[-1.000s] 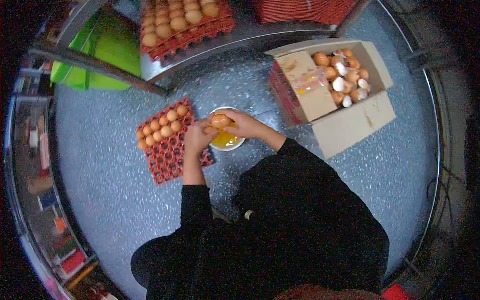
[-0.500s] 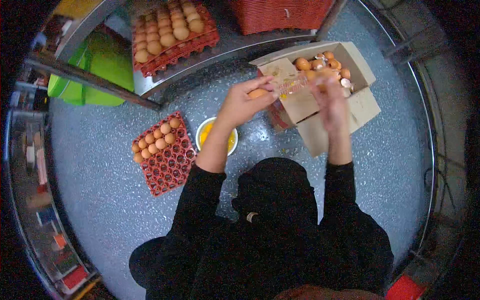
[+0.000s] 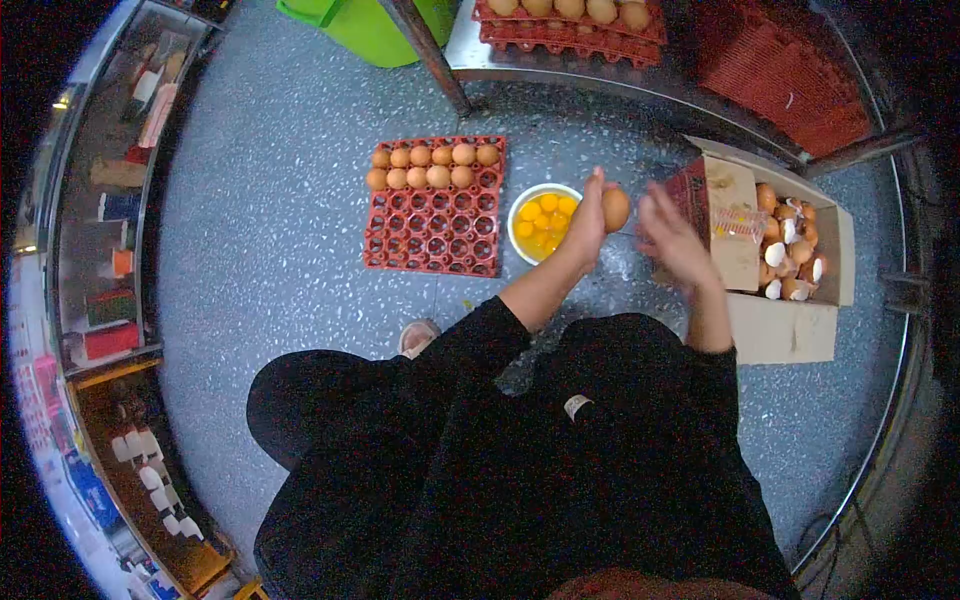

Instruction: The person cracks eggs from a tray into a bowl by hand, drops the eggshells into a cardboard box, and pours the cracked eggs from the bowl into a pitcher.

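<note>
A brown egg (image 3: 615, 208) is in my left hand (image 3: 588, 228), held at its fingers just right of the white bowl (image 3: 513, 240). Raw yolks and clear egg white (image 3: 545, 222) fill part of that bowl. To the right of the egg, my right hand (image 3: 676, 242) is somewhat blurred, its fingers apart with nothing visible in them. Left of the bowl lies a red egg tray (image 3: 432, 225), where brown eggs (image 3: 438, 176) occupy the two far rows. An open cardboard box (image 3: 785, 335) beside my right hand contains many cracked eggshells (image 3: 790, 245).
Stacked red trays of eggs (image 3: 575, 35) rest on a low metal shelf (image 3: 560, 80) ahead. A red basket (image 3: 790, 85) is farther right, and a green bin (image 3: 375, 30) stands behind a shelf leg (image 3: 430, 55). Shelving (image 3: 110, 250) runs along the left.
My head view has turned, moving the tray and bowl rightward in view. My right hand has come away from the shell box towards my left hand, which still holds the egg, now beside the bowl.
</note>
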`<state>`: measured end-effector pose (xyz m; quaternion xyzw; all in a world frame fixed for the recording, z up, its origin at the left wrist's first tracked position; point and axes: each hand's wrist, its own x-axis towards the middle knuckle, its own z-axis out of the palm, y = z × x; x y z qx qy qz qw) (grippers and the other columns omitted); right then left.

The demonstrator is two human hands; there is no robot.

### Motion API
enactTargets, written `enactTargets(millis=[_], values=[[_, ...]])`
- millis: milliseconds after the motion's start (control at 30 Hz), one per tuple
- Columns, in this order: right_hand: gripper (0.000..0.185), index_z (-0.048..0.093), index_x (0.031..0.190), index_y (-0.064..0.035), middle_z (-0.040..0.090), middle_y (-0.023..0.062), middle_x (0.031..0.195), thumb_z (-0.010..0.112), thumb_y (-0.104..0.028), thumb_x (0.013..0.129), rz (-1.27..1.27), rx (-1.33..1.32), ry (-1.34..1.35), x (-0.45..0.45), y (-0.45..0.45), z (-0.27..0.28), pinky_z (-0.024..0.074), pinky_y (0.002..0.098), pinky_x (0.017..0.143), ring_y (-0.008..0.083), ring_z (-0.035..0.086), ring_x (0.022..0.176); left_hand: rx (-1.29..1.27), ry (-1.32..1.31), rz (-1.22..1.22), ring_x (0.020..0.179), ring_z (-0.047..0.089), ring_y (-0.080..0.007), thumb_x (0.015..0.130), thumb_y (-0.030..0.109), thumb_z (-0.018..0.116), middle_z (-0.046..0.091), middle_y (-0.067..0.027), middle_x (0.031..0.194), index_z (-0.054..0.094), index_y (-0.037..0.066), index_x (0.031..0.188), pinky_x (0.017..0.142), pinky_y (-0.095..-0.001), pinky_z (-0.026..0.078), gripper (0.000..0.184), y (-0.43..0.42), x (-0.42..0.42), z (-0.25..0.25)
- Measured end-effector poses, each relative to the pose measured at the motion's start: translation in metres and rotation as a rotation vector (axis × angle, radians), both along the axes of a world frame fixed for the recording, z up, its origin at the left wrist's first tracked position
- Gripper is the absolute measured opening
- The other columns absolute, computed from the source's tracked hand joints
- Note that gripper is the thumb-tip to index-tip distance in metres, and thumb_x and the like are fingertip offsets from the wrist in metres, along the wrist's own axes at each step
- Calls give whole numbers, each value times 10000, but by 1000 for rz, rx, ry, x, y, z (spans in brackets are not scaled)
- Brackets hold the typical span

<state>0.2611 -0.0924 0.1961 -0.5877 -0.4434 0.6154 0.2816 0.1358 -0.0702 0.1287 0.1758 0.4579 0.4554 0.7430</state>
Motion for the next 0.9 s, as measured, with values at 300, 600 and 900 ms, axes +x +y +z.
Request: enactTargets(millis=[300,600,900], values=[[412,314,1182,-76,412,98,1098,468,-246,840,-127,-282,728,-52,27,-134,476,322,724,207,469,960,269,1107,-248,976,499,-284,803,469,395,499,-190,1075,403,10,1122,790,-359,407,559,26,-78,-42],[410,317,1175,-82,407,80,1099,491,-214,828,-110,-294,582,-51,18,-151,469,322,718,213,471,937,477,2079,-282,764,543,-318,714,100,479,488,-172,851,450,8,911,594,-379,481,219,61,-192,-122],[398,325,1157,-88,435,93,1068,511,-183,819,-205,-262,551,-37,17,-151,481,290,698,204,511,865,204,1977,-219,793,556,-331,721,202,544,492,-200,918,394,8,989,613,-377,486,363,62,-185,-114]])
